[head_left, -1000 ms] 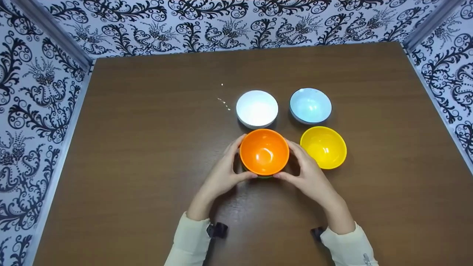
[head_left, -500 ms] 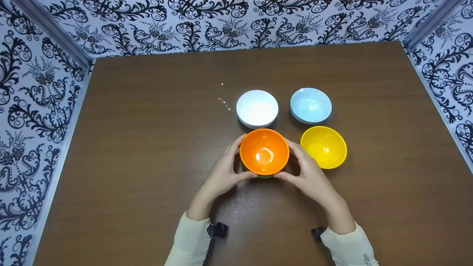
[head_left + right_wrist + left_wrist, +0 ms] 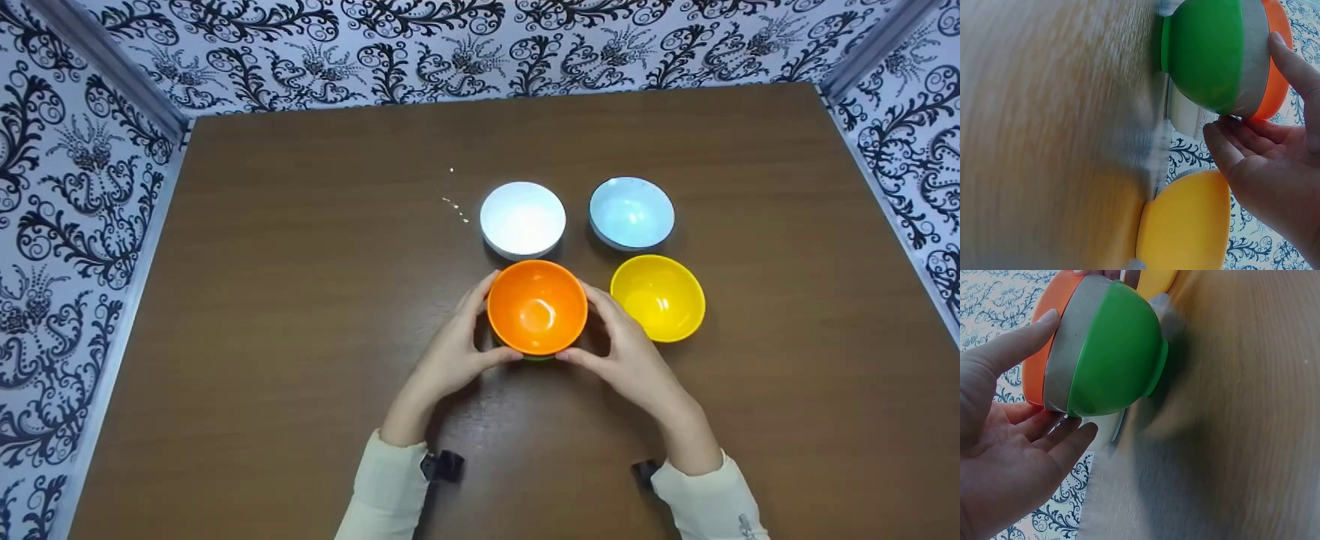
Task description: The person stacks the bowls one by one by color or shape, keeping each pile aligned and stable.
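Note:
An orange bowl [image 3: 537,307] tops a stack in the middle of the table. Under it, the wrist views show a grey bowl [image 3: 1072,346] and, lowest, a green bowl [image 3: 1120,349] with its foot at the tabletop. My left hand [image 3: 451,351] holds the orange bowl from the left, thumb at its near side and fingers round the far side. On the right, my right hand [image 3: 631,358] grips it in the same way. In the right wrist view its thumb lies at the seam between orange and grey. From above, the orange bowl hides nearly all of the lower two.
Just behind the stack stands a white bowl [image 3: 523,219]. A light blue bowl [image 3: 631,214] is at the back right, and a yellow bowl [image 3: 657,298] sits close beside my right hand. Small pale crumbs [image 3: 455,208] lie left of the white bowl. Patterned panels [image 3: 465,56] border the table.

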The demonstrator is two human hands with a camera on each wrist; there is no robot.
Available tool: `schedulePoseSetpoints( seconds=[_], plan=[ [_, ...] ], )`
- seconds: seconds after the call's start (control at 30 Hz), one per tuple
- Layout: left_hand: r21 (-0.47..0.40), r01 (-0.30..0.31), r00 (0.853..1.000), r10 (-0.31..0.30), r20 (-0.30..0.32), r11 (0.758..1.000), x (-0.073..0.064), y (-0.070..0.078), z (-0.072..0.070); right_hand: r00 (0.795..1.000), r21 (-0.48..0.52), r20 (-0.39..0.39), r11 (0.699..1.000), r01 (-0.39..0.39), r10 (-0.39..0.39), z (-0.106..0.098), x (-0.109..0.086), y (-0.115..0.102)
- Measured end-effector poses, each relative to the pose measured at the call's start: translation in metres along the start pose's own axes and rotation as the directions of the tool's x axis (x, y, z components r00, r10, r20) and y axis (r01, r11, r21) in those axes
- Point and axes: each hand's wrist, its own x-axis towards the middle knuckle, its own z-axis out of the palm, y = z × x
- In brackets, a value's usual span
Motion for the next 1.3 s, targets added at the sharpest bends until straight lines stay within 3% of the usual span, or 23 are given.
schedulePoseSetpoints(
  seconds=[0.37,0.63,1.07,1.3],
  plan=[
    [-0.029,-0.007,1.0,0.007,0.005,1.0,0.0,0.0,0.0,1.0,-0.004,-0.002,1.0,-0.001,0.001,-0.001,-0.001,0.0],
    [-0.026,-0.05,0.999,0.05,0.005,0.998,-0.001,-0.002,0.0,1.0,0.005,0.0,1.0,-0.003,0.003,-0.002,-0.002,-0.002],
    [-0.06,-0.037,0.999,0.038,0.012,0.998,-0.001,-0.002,-0.001,1.0,0.007,0.003,1.0,-0.021,0.021,-0.01,-0.005,-0.008],
    [-0.067,-0.034,0.999,0.035,0.017,0.997,0.0,-0.003,-0.001,1.0,0.03,-0.023,0.999,0.017,-0.016,-0.014,-0.007,-0.011]
  ],
)
